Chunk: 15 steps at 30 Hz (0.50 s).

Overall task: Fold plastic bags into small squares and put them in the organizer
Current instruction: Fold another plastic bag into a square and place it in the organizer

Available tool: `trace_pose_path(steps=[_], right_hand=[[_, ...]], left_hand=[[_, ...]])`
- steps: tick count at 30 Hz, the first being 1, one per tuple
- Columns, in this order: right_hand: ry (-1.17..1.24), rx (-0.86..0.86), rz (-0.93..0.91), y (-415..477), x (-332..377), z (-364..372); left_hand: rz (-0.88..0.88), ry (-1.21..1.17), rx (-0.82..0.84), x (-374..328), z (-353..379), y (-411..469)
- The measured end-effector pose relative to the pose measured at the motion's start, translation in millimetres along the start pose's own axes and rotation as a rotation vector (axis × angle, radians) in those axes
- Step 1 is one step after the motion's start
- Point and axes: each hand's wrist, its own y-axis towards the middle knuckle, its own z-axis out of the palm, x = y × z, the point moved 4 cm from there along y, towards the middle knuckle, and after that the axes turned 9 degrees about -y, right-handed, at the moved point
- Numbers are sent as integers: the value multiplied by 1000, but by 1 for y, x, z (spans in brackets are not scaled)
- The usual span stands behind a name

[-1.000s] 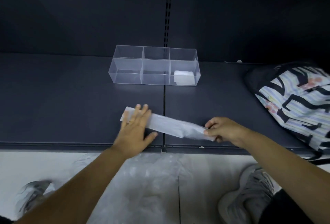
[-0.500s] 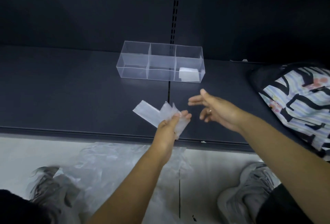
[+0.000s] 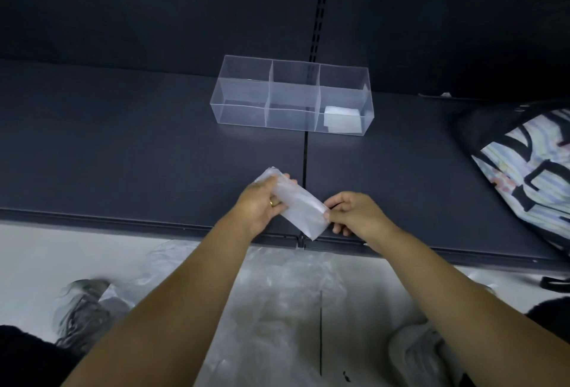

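Note:
A folded strip of translucent plastic bag (image 3: 300, 206) is held just above the front of the dark shelf (image 3: 123, 155). My left hand (image 3: 262, 204) grips its upper left end, with a ring on one finger. My right hand (image 3: 351, 212) pinches its lower right end. Behind them stands a clear organizer (image 3: 293, 96) with three compartments. A folded white square (image 3: 342, 119) lies in its right compartment; the other two look empty.
A black-and-white patterned bag (image 3: 530, 170) lies on the shelf at the right. Loose clear plastic bags (image 3: 277, 303) lie piled on the pale floor below the shelf edge. Shoes (image 3: 89, 306) are at the lower left and lower right.
The long strip, pressed flat on the shelf, has been folded shorter and lifted. My left hand picked it up, and my right hand, briefly off it, now pinches its end.

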Motion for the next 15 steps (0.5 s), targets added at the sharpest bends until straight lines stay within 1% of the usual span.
trace_pose_path(steps=[2,4,5,7,8,9,10,11,13,15], right_hand=[[-5,-25,14,2,0,1],[-15,-39,25,4,0,1],[-18,-40,28,5,1,1],[-22,-39,35,7,2,1],[-27,-39,36,8,2,1],[-32,-42,35,9,2,1],[-38,-46,34,10,3,1],[-43,-50,32,11,3,1],[-57,-51,27,11,4,1],[-61,-49,31,10,5,1]], left_hand=[[40,10,-70,-13,-8,3],[136,-3,-134,-25,-14,4],[226,-1,-196,-30,-19,3],[421,85,-390,-34,-27,-9],[483,152,-478,-29,-27,-19],[510,187,-521,-18,-25,-30],[485,183,-508,-2,-20,-40],[397,151,-446,17,-12,-49],[164,107,-324,51,4,-61],[31,109,-267,71,13,-65]])
